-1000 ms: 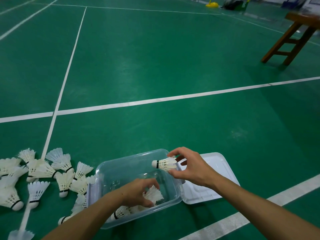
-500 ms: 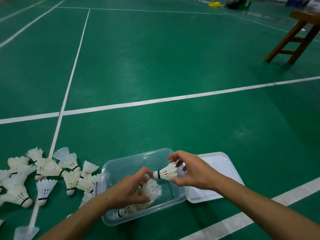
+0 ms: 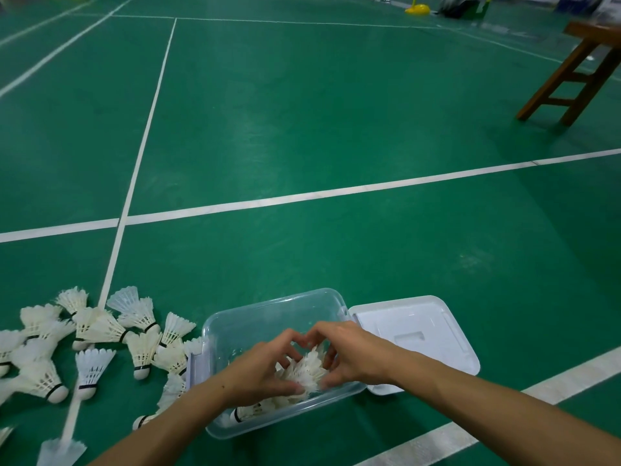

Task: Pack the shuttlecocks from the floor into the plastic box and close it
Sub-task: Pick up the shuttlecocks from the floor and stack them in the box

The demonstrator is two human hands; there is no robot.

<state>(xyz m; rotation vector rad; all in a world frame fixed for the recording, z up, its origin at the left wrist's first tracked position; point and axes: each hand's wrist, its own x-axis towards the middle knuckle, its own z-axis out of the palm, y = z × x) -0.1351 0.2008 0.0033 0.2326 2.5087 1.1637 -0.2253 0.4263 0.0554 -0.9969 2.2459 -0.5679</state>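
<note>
A clear plastic box [image 3: 268, 309] sits on the green floor in front of me. Both hands are inside it. My left hand [image 3: 265, 368] and my right hand [image 3: 349, 354] curl round a bunch of white shuttlecocks [image 3: 307, 369] in the box, fingertips nearly meeting above it. One more shuttlecock with a black-banded cork [image 3: 243, 413] lies at the box's near end. Several loose white shuttlecocks [image 3: 100, 334] lie in a heap on the floor left of the box. The white lid [image 3: 416, 331] lies flat on the floor, touching the box's right side.
White court lines cross the green floor; one runs under the shuttlecock heap [image 3: 114, 260], another passes near right [image 3: 470, 412]. A wooden stool [image 3: 578, 72] stands far right. A yellow base and dark bags [image 3: 447, 8] sit at the far edge.
My right hand brought its shuttlecock down from the box's rim into the box. It now meets my left hand around the bunch inside. The view shifted slightly right.
</note>
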